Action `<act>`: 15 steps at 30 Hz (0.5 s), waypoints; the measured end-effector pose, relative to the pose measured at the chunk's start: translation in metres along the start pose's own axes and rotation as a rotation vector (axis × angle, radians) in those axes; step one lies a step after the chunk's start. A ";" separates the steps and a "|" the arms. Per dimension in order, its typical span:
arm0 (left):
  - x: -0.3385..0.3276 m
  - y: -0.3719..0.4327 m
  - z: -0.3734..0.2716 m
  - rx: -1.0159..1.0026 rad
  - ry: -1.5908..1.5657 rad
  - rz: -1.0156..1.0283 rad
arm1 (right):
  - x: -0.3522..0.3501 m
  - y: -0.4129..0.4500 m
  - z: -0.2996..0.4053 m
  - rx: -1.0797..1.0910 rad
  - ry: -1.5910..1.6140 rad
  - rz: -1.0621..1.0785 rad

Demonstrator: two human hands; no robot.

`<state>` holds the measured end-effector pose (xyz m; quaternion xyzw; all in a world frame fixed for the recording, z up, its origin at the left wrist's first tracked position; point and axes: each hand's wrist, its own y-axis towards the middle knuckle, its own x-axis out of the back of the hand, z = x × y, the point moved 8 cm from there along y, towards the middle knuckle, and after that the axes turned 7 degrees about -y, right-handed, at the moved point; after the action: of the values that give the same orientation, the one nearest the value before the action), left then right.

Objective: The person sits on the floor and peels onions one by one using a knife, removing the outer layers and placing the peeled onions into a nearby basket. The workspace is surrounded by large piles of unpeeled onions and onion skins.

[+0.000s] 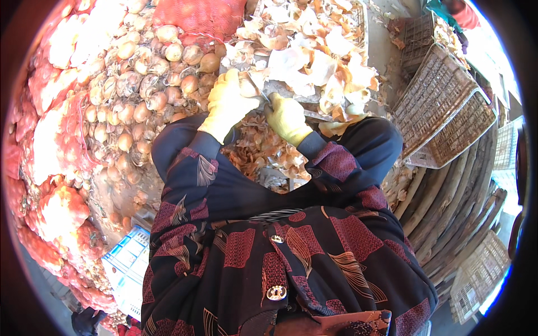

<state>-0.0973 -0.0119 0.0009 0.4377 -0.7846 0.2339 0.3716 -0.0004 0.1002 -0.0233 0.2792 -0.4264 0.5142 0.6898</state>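
Note:
Both hands wear pale yellow knit gloves and meet above the gap between the knees. My left hand is closed around an onion, partly hidden by the fingers. My right hand grips a knife, whose thin blade points up and left against the onion. Whole onions with dry skins lie heaped to the left. Just beyond the hands, a heap of loose onion skins covers a crate. More papery skins lie on the ground between the legs.
Red mesh sacks of onions stand at the top and along the left side. Plastic crates lean at the right beside wooden poles. A blue and white crate is at lower left. Another person is partly seen at top right.

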 end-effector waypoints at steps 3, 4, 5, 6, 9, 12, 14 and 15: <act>-0.001 0.002 -0.002 -0.025 0.016 -0.015 | -0.001 0.005 0.000 -0.030 -0.023 0.014; -0.001 0.001 -0.005 -0.045 0.047 -0.021 | -0.001 0.006 -0.001 -0.041 -0.028 0.019; -0.001 -0.001 -0.009 -0.066 0.079 -0.028 | -0.003 0.010 -0.002 -0.035 -0.045 0.022; 0.000 -0.001 -0.013 -0.088 0.113 -0.037 | -0.004 0.018 -0.003 -0.026 -0.060 0.023; 0.001 0.000 -0.009 -0.063 0.081 -0.072 | -0.005 0.028 -0.003 0.008 -0.048 0.036; 0.001 0.007 -0.003 -0.048 0.013 -0.063 | 0.000 0.034 0.001 0.089 -0.069 0.027; 0.004 0.005 0.000 0.006 -0.147 -0.050 | 0.012 0.029 0.006 0.114 -0.102 0.017; 0.006 0.004 -0.002 0.031 -0.234 -0.041 | 0.022 0.025 0.005 0.124 -0.126 0.013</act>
<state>-0.1016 -0.0116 0.0070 0.4837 -0.8098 0.1857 0.2754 -0.0232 0.1141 -0.0025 0.3503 -0.4380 0.5254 0.6399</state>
